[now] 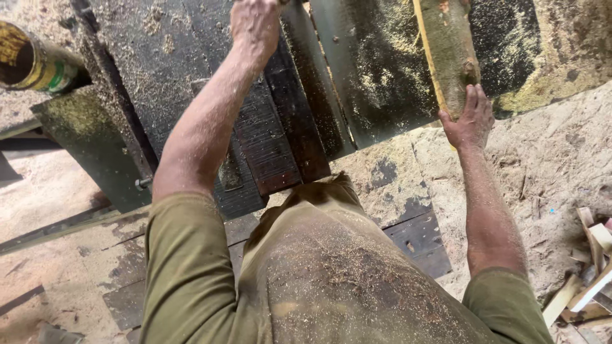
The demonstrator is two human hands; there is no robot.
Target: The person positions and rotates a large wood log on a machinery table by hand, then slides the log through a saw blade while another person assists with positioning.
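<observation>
sawdust-strewn dark saw table: my right hand grips the log slab's near end; left of it, my left hand's grip is unclear.

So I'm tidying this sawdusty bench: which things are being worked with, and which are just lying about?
In use:
right hand on the end of the log slab
left hand up on the dark saw table

Lying about:
tin can
wood offcuts
sawdust on the floor
</observation>
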